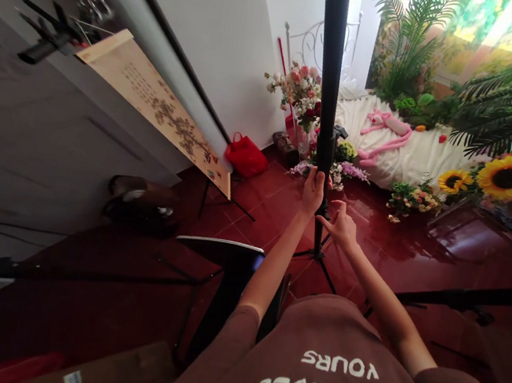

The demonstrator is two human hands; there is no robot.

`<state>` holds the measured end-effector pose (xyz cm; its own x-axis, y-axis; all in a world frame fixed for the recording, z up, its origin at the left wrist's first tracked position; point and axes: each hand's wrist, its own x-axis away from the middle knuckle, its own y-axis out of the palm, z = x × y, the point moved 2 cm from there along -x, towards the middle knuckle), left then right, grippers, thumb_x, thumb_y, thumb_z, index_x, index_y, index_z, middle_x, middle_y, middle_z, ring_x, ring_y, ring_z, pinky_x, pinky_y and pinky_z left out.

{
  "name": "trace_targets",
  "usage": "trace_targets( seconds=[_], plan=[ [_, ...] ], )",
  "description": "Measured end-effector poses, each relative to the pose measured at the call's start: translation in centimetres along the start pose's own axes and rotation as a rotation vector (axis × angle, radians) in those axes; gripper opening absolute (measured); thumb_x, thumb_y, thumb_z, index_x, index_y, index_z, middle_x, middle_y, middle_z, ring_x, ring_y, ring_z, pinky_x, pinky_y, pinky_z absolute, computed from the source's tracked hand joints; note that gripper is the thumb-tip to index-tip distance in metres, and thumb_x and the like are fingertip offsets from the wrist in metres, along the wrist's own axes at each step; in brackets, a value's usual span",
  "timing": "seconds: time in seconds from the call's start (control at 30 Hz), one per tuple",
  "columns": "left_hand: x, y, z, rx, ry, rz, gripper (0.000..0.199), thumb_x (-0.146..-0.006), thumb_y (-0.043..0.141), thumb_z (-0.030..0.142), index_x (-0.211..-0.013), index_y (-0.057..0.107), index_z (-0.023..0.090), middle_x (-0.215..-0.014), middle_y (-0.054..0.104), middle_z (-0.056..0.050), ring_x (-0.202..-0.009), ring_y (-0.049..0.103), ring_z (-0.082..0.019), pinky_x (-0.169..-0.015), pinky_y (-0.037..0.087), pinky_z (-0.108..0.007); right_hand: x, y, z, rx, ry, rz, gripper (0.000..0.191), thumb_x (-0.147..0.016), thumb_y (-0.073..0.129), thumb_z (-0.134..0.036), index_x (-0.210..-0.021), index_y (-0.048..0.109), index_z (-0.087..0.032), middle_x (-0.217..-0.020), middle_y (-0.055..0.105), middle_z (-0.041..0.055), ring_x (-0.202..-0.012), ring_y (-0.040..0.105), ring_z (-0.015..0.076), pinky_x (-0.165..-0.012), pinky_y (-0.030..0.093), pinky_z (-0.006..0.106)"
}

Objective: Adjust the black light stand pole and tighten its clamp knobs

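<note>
A black light-stand pole (331, 100) rises upright in front of me, its tripod legs (323, 273) spread on the floor. My left hand (313, 193) is closed on the pole's left side, fingers pointing up along it. Just to the right and a little lower is my right hand (342, 226). Its thumb and forefinger are apart, the thumb tip close to the pole; whether it touches I cannot tell. A black clamp knob (340, 132) sits on the pole above both hands.
A hanging scroll (166, 112) is clipped to a stand at left. Behind the pole are a red bag (246, 156), bouquets (299, 88) and a white-draped bed (421, 156) with a pink plush toy (393, 126). Sunflowers (506, 176) stand at right; a black chair (232, 278) is by my left arm.
</note>
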<state>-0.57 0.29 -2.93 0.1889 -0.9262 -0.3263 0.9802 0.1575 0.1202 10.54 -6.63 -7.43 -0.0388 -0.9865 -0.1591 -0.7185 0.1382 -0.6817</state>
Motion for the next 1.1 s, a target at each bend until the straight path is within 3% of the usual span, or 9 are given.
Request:
trace_targets(
  seconds=[0.17,0.3,0.4,0.57,0.77,0.87,0.97,1.1],
  plan=[
    [0.1,0.2,0.4,-0.007,-0.004,0.002,0.045,-0.090,0.042,0.062,-0.087,0.055,0.019,-0.071,0.059,-0.001,-0.070,0.060,-0.011,-0.066,0.049,-0.022,-0.2,0.6,0.5,0.047,-0.140,-0.002,0.045,-0.089,0.051,-0.047,-0.125,0.045,-0.020,-0.083,0.070,0.0059,-0.071,0.067,0.0248,-0.058,0.041,0.028],
    [0.1,0.2,0.3,0.006,0.041,0.002,0.048,-0.089,0.039,0.064,-0.085,0.055,0.019,-0.070,0.057,0.000,-0.061,0.054,-0.009,-0.060,0.046,-0.021,-0.3,1.3,0.8,-0.117,-0.170,0.014,0.040,-0.091,0.046,-0.044,-0.122,0.042,-0.019,-0.075,0.067,0.0018,-0.064,0.064,0.0207,-0.059,0.042,0.027],
    [0.0,0.2,-0.1,0.014,0.060,0.014,0.048,-0.089,0.039,0.065,-0.084,0.056,0.020,-0.068,0.055,0.001,-0.057,0.051,-0.008,-0.056,0.044,-0.022,-0.4,2.0,1.2,-0.336,-0.088,0.035,0.036,-0.090,0.048,-0.045,-0.116,0.042,-0.021,-0.064,0.060,-0.0043,-0.055,0.058,0.0159,-0.056,0.042,0.025],
    [0.0,0.1,-0.8,0.000,0.089,0.031,0.048,-0.090,0.040,0.064,-0.084,0.059,0.020,-0.070,0.056,0.000,-0.059,0.052,-0.009,-0.058,0.045,-0.023,-0.2,3.6,1.7,-0.700,0.154,0.056,0.036,-0.084,0.051,-0.052,-0.104,0.039,-0.024,-0.063,0.055,-0.0084,-0.045,0.050,0.0101,-0.043,0.039,0.020],
    [1.0,-0.4,-1.4,-0.026,0.097,-0.026,0.050,-0.091,0.038,0.064,-0.094,0.063,0.021,-0.079,0.064,-0.004,-0.071,0.060,-0.012,-0.071,0.050,-0.026,0.1,3.7,1.9,-0.810,0.180,-0.012,0.045,-0.079,0.058,-0.057,-0.104,0.041,-0.023,-0.064,0.057,-0.0079,-0.044,0.052,0.0093,-0.040,0.041,0.020],
    [2.6,-1.2,-3.1,-0.129,0.085,-0.004,0.047,-0.092,0.039,0.061,-0.104,0.063,0.022,-0.097,0.067,-0.008,-0.091,0.064,-0.016,-0.086,0.049,-0.030,1.7,2.8,2.8,-0.908,0.225,-0.074,0.054,-0.074,0.062,-0.059,-0.108,0.044,-0.022,-0.070,0.064,-0.0039,-0.057,0.064,0.0135,-0.047,0.051,0.023],
    [5.5,-2.2,-6.2,-0.229,0.049,0.059,0.048,-0.095,0.033,0.056,-0.116,0.060,0.022,-0.118,0.064,-0.011,-0.114,0.058,-0.020,-0.103,0.042,-0.036,4.8,1.2,4.8,-0.919,0.262,-0.065,0.051,-0.074,0.064,-0.057,-0.107,0.049,-0.020,-0.077,0.069,-0.0001,-0.063,0.068,0.0149,-0.051,0.054,0.025],
    [10.7,-2.9,-11.0,-0.336,-0.198,0.143,0.045,-0.096,0.035,0.049,-0.120,0.058,0.019,-0.122,0.062,-0.014,-0.119,0.057,-0.022,-0.105,0.041,-0.039,10.0,-2.0,9.9,-0.844,0.370,0.070,0.045,-0.073,0.069,-0.052,-0.102,0.056,-0.020,-0.083,0.071,0.0029,-0.065,0.070,0.0158,-0.055,0.057,0.028]
  ],
)
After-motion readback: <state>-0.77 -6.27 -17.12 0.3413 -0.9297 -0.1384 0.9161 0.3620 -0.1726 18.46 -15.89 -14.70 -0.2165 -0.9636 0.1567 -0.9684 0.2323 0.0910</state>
